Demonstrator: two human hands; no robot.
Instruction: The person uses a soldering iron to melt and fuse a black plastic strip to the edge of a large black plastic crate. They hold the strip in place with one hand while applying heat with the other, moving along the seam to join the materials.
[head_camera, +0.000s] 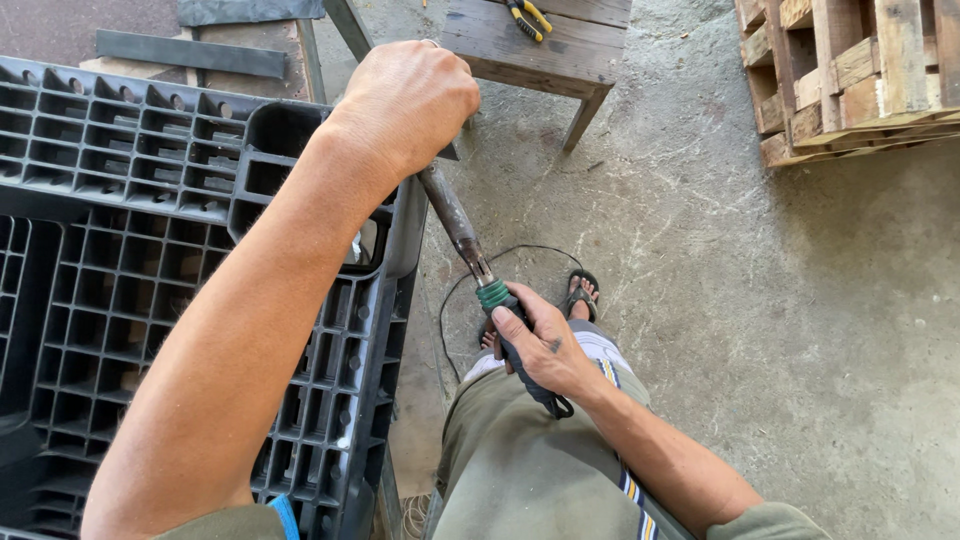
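Observation:
My left hand (405, 100) is closed in a fist over the top of a long rusty metal tool (455, 222), near the corner of a black plastic pallet (120, 250). My right hand (540, 345) grips the tool's dark handle (530, 375) lower down, just below a green collar (492, 294). The tool slants from the pallet's corner down toward my lap. Its tip is hidden behind my left hand. A thin black cord (520, 250) loops on the floor behind it.
A wooden stool (560, 50) with yellow-handled pliers (527, 17) stands ahead. A wooden pallet (850, 75) lies at the top right. Metal bars (190, 52) rest behind the black pallet. My sandalled foot (580, 295) is on the concrete floor (800, 330).

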